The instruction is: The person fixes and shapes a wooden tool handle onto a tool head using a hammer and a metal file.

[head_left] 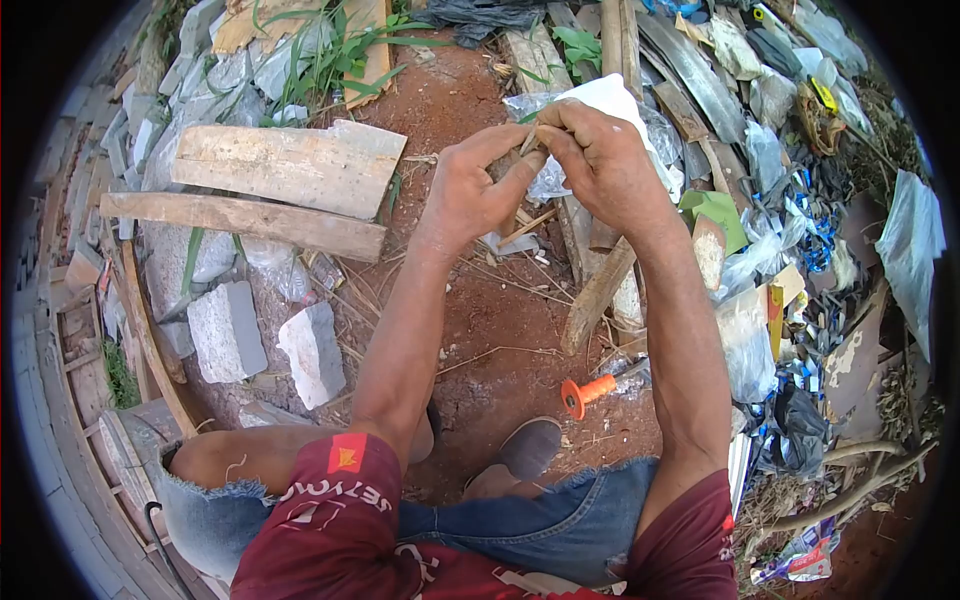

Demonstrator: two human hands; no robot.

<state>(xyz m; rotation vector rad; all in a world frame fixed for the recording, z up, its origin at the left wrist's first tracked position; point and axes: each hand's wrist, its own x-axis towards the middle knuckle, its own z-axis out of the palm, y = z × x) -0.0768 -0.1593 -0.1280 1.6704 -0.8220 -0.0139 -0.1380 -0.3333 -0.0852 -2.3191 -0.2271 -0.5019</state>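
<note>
Both my hands meet at the upper middle of the head view, fingertips nearly touching. My left hand (480, 185) pinches a small thin brownish piece (528, 142) between thumb and forefinger. Close beside it, my right hand (597, 160) has its fingers bent together at the same piece; what lies inside its grip is too small to make out. Behind the right hand shows a white sheet or bag (612, 97). An orange-handled tool (590, 396) lies on the red soil below my right forearm, its shaft partly hidden by the arm.
Two boards (290, 170) lie at the left, above two white blocks (228, 332). A wooden post (598, 297) slants near my right forearm. Plastic bags and scraps (750, 345) heap up on the right. Green plants (330, 50) grow at the top. My shoe (530, 447) rests on the soil.
</note>
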